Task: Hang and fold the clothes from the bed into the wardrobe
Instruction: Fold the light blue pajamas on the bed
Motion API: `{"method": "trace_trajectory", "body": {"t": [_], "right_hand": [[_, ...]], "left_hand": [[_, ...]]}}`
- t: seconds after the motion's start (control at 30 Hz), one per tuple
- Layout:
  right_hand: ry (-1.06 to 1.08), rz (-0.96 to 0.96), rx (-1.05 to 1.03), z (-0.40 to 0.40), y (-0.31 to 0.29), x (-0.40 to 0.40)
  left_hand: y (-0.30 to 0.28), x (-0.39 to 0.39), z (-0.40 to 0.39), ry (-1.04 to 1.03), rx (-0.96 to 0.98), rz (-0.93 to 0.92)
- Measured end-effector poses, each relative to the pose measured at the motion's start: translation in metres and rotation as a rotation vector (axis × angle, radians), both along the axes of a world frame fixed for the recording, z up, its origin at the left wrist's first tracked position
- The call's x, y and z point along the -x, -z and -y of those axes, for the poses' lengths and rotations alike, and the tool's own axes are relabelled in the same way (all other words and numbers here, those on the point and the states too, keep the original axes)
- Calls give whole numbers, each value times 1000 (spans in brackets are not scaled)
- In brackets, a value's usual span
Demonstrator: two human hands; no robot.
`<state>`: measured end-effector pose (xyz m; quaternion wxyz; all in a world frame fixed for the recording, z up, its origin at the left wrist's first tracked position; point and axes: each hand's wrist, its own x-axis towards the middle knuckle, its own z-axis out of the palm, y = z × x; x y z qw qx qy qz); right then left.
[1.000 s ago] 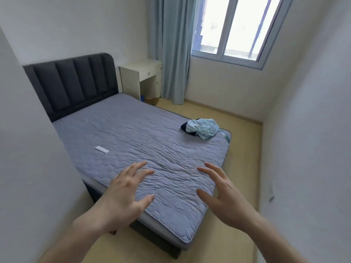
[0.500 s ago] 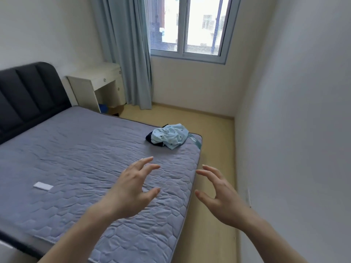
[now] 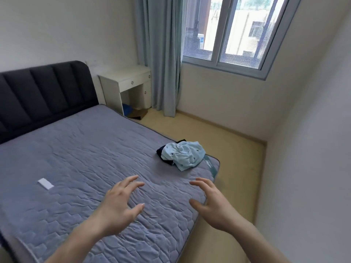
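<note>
Head view, bedroom. Both bare hands raised over the near part of the bed (image 3: 79, 160), empty, fingers spread and slightly curled: left hand (image 3: 118, 205) palm down above the quilted grey cover, right hand (image 3: 209, 203) above the bed's right edge, thumb turned inward. Posture of both hands matching that of half a second ago, though both now lower in frame. Crumpled clothes (image 3: 183, 155), a pale blue patterned garment over a dark one, heaped near the far right corner of the mattress, well apart from either hand; untouched, but now higher and further right in frame than before, with more of the bed's width in view. Small white rectangular object (image 3: 45, 183) flat on the cover to the left of the left hand, in the same spot on the bed as earlier. Dark padded headboard (image 3: 45, 95) at upper left, more fully visible than half a second ago; white bedside desk (image 3: 125, 83) just beside it, then blue-grey curtain (image 3: 161, 54) and window (image 3: 235, 33). Wardrobe out of frame.
</note>
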<state>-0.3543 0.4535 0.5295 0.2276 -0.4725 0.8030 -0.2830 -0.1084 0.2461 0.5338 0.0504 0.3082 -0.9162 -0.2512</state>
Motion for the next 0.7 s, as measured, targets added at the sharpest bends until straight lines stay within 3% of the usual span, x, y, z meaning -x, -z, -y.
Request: {"method": "trace_trajectory", "body": {"t": [0.43,0.7], "right_hand": [[-32,25,-120,136,42,205],[-138,57,-220,239,98,322]], "left_hand": [[61,191,142,-111,-119,46],[97,286,205,-236,-173,101]]}}
